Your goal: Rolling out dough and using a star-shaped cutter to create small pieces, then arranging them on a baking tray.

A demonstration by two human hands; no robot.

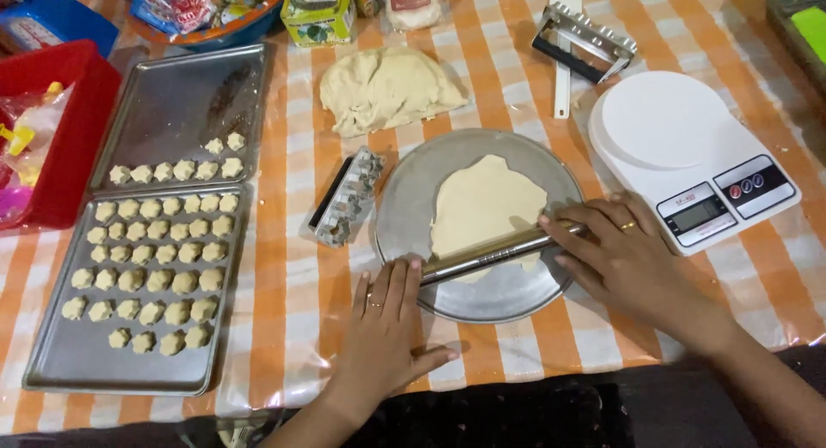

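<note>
across an orange-and-white checked tablecloth [516, 69], a baking setup is being shown from above under dim, warm light. a round metal plate [404, 216] is lying near the middle, and a thin sheet of pale dough [482, 203] is being flattened on it. a larger lump of dough [387, 88] is resting on the cloth just behind the plate. to the left, two metal baking trays [172, 104] are being filled with small shaped dough pieces [151, 280]; the nearer tray is nearly covered, the farther one is holding only one row and two more. a metal cutter [346, 198] is lying between the trays and the plate, and a second one [583, 37] is lying farther back. a white kitchen scale [688, 151] is sitting to the right, touching nothing. a red tub [73, 112] is standing at the far left edge.

a metal rolling pin [495, 252] is being pressed across the dough's near edge. the left hand [387, 323] is being laid flat, fingers straight and close together, fingertips resting on the pin's left end. the right hand [615, 254] is being held flat too, fingers extended over the pin's right end, a ring showing on one finger.
</note>
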